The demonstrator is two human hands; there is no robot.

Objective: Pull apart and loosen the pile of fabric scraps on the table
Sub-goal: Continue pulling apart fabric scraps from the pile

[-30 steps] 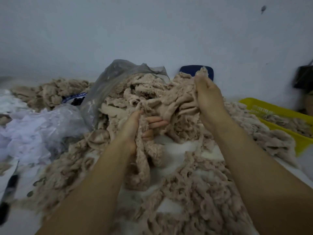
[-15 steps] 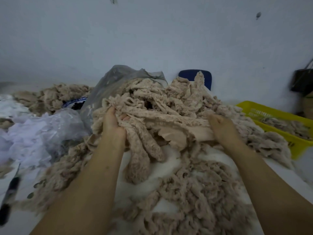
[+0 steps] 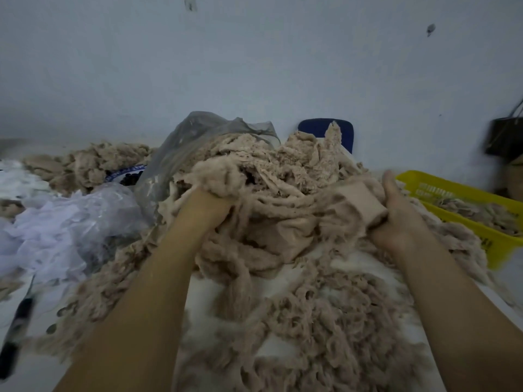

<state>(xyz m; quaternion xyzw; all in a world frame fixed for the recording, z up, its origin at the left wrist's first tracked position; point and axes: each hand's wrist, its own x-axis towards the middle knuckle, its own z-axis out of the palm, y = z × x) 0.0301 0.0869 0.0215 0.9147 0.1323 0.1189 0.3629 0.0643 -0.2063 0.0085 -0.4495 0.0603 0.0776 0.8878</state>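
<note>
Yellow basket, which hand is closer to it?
Right. The right hand grips a beige scrap just beside the yellow basket; the left hand is buried in the pile farther left.

A tangled heap of beige, lacy scraps is piled on the white table. A fluffy clump is gripped over the left hand's hidden fingers. A smooth folded piece is held in the right hand's fingers. Strands are stretched between them and strewn loosely below.
</note>
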